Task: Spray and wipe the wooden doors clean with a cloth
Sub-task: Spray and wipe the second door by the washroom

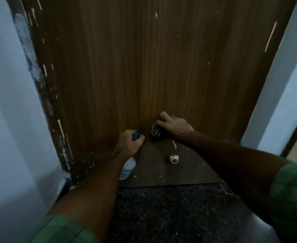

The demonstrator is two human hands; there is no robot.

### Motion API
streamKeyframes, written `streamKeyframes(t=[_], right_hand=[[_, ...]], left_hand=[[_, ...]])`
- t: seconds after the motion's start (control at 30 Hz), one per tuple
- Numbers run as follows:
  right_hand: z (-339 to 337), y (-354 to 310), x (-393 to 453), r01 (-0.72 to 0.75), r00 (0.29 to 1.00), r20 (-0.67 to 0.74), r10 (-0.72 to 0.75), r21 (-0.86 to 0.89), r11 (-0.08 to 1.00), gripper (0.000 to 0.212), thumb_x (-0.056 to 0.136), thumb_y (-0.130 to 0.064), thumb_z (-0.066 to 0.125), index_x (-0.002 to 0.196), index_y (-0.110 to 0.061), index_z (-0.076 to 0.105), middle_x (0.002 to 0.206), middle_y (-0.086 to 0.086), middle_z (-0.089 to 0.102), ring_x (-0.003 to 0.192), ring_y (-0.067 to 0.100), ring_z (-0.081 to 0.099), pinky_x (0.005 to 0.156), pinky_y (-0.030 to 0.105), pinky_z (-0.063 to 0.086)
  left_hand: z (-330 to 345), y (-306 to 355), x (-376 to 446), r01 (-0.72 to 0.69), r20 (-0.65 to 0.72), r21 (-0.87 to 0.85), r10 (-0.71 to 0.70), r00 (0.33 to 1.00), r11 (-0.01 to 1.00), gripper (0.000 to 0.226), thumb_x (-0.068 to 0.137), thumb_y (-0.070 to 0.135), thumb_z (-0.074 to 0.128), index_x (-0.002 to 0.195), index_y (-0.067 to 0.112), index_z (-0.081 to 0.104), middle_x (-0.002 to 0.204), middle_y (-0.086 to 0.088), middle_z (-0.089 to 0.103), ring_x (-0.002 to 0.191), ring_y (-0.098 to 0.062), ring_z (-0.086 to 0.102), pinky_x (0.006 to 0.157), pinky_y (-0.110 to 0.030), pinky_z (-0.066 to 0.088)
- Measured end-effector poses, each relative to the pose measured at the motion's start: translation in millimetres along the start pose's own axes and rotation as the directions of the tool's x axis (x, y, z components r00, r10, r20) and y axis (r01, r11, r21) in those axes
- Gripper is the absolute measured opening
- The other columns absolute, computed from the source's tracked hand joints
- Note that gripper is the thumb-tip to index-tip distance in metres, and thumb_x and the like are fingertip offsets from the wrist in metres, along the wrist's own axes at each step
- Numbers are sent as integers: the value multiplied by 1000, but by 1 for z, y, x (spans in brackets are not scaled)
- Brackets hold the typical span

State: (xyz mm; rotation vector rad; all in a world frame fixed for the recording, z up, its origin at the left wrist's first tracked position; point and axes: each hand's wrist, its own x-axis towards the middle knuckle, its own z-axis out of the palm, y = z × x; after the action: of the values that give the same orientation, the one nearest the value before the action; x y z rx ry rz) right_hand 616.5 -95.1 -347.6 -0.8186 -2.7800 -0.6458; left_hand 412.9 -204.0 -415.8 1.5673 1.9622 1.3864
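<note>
Head view, looking down a wooden door (144,67) toward its foot. Low light, some blur.

Left hand (128,144) grips a spray bottle (129,168) round the neck; the black nozzle points at the door's lower part, the white body hangs below the fist. Right hand (174,126) holds a bunched cloth (156,131), fingers curled over it, pressing it to the wood just right of the nozzle. The two hands sit close together, not touching.

Below them is a darker lower band of the door with a small round pale fitting (174,159), probably a stopper; cannot tell for sure. Pale scratches and chips run along the left frame (44,95) and dot the panel. Dark speckled floor (170,213) lies nearest the camera.

Judgement: wiping the lower section. To do it well, mist lightly clear of the cloth hand, then wipe with the grain in overlapping strokes, down to the bottom edge and round the fitting. Chipped spots may snag the cloth; go gently there.
</note>
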Motion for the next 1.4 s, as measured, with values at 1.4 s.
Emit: streamKeyframes(t=[1.4], right_hand=[[135, 181, -184, -336, 920, -118, 374, 255, 907, 61, 88, -18, 70, 140, -21, 39, 142, 7, 33, 120, 28, 53, 81, 36, 58]], left_hand=[[251, 124, 35, -165, 227, -30, 167, 959, 986, 33, 89, 24, 69, 62, 6, 62, 57, -12, 61, 47, -17, 52, 49, -33, 38]])
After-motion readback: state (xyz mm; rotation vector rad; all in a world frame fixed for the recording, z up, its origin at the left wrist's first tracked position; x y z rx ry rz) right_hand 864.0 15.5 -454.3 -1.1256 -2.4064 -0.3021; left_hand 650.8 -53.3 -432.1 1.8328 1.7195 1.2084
